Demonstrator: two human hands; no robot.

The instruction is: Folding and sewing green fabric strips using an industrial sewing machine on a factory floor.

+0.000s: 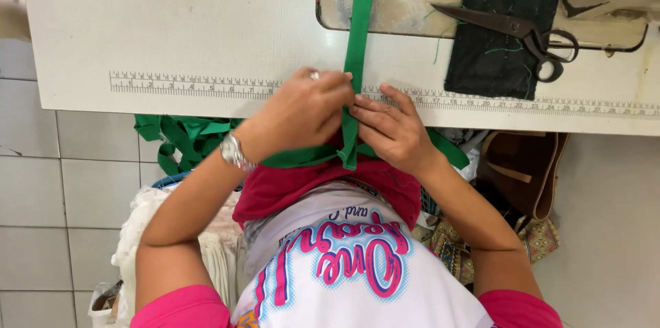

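A long green fabric strip [357,32] runs from the sewing machine bed [392,12] at the top down over the white table's front edge [206,60]. My left hand [299,111], with a ring and a wristwatch, pinches the strip at the table edge. Close beside it, my right hand [392,128] grips the same strip, fingertips touching it. Below the hands the strip hangs folded over my lap, with more green strip trailing to both sides.
Black-handled scissors [522,36] lie on a dark cloth [502,18] right of the machine. A printed ruler [185,84] runs along the table edge. A pile of green strips [185,139] hangs at left, a brown bag [529,170] sits at right, over a tiled floor.
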